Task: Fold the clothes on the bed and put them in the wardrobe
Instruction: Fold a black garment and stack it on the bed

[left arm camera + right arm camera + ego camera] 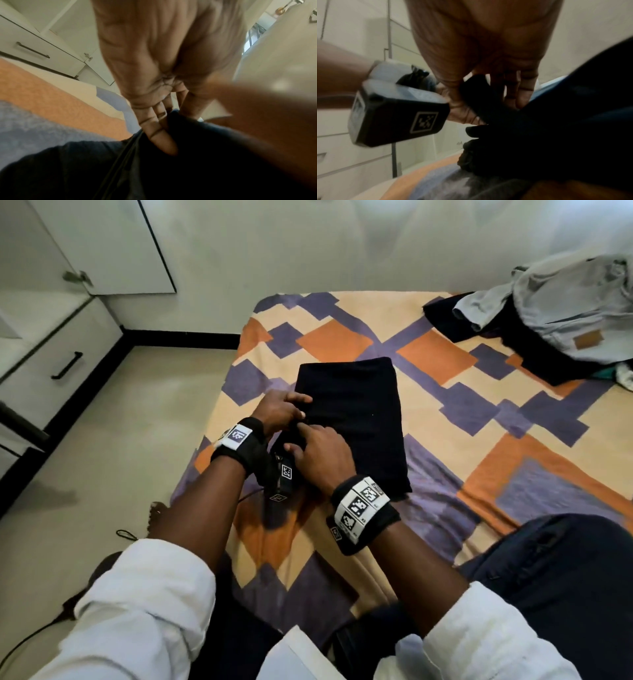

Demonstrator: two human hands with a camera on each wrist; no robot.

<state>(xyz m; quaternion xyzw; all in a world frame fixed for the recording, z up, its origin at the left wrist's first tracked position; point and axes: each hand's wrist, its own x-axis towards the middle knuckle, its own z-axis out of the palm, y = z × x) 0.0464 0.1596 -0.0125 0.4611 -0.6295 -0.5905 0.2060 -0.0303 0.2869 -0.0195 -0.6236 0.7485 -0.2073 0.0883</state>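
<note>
Both hands, left hand [279,409] and right hand [320,451], pinching the dark garment's [356,412] near-left edge: folding underway. Next: tuck, flatten, carry to wardrobe [102,244].

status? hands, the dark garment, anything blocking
Left hand and right hand both pinch the near-left edge of the dark garment. Garment folded flat on bed. Unfolded clothes pile at far right corner, not obstructing.

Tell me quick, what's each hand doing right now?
Left hand: pinching the edge of the folded black garment.
Right hand: gripping the same garment's edge.
</note>
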